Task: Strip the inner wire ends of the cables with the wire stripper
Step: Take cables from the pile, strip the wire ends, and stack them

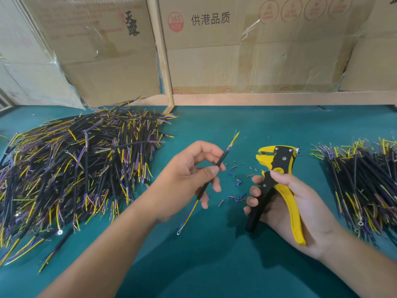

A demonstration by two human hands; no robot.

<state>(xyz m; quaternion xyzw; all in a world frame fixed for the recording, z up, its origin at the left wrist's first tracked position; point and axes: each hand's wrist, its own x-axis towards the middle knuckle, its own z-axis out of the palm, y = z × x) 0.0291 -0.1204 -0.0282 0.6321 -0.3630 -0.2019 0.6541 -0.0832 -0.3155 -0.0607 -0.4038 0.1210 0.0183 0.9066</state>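
The left hand [189, 177] pinches a black cable [211, 175] between thumb and fingers, holding it slanted above the green bench [214, 254]; bared wire ends fan out at its far tip, and yellow and blue wires with a ring terminal hang from its near end. The right hand [300, 209] grips the yellow-and-black wire stripper [277, 186], head pointing far-left, apart from the cable. Small bits of cut insulation [236, 186] lie on the bench between the hands. A large heap of cables [75, 164] lies at left, a smaller heap [365, 186] at right. Cardboard boxes [236, 50] stand along the far edge; what they hold cannot be seen.
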